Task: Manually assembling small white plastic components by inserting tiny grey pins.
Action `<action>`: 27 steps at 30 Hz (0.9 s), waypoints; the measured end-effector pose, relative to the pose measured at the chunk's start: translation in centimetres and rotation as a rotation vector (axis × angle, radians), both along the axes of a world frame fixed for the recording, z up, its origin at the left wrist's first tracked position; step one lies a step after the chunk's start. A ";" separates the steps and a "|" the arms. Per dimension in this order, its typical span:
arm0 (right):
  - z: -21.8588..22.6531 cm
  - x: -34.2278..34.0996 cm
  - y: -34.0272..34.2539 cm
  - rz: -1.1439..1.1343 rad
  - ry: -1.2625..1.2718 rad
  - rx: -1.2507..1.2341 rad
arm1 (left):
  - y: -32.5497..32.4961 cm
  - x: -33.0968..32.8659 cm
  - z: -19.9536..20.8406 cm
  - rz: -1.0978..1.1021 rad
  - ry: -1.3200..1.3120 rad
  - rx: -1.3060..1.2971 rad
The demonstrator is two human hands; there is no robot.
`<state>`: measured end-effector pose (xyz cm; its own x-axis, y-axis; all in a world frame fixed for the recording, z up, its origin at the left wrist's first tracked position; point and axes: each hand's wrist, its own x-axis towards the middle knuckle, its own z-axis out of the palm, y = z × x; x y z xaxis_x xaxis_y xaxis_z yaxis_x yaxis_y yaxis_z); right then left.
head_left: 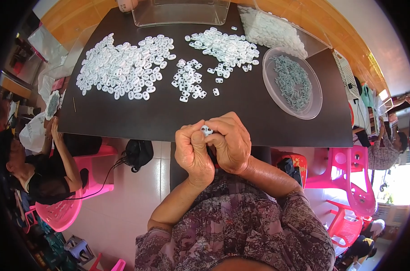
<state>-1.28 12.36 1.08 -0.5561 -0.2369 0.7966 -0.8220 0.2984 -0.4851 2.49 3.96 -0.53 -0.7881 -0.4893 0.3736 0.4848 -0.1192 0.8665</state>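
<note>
My left hand (193, 147) and my right hand (230, 141) meet just past the table's near edge. Between their thumbs and fingertips they pinch one small white plastic piece (207, 130) with two dark holes. Ahead of my hands lies a small heap of similar two-holed pieces (187, 80), with one loose piece (216, 92) beside it. A wide spread of white oval pieces (123, 67) covers the table's left part. Another pile of white pieces (225, 47) sits farther back. On the right, a round clear tray (268, 90) holds many small grey-green parts (291, 81).
A clear plastic box (180, 20) stands at the dark table's (137, 117) back edge. Next to it, a clear container of white pieces (277, 34) lies back right. A thin stick (74, 105) lies at the left. Pink chairs (349, 176) and other people (38, 167) are on both sides.
</note>
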 end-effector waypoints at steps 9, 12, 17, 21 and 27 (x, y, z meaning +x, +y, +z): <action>-0.3 -0.1 0.3 0.008 -0.024 -0.028 | 0.5 -0.5 -0.3 0.067 0.009 -0.088; -0.2 -0.5 0.3 0.014 0.025 -0.028 | 0.5 -0.9 -1.0 0.091 -0.004 -0.083; 0.3 -0.8 1.0 -0.005 0.031 -0.027 | 0.7 -1.1 -0.5 0.032 0.031 -0.087; 0.0 -1.0 2.0 -0.019 0.019 -0.014 | 0.2 -0.4 0.5 -0.085 -0.150 -0.118; 4.7 -4.4 7.8 -0.229 0.126 0.265 | -1.0 -2.0 1.6 -0.128 -0.192 -0.396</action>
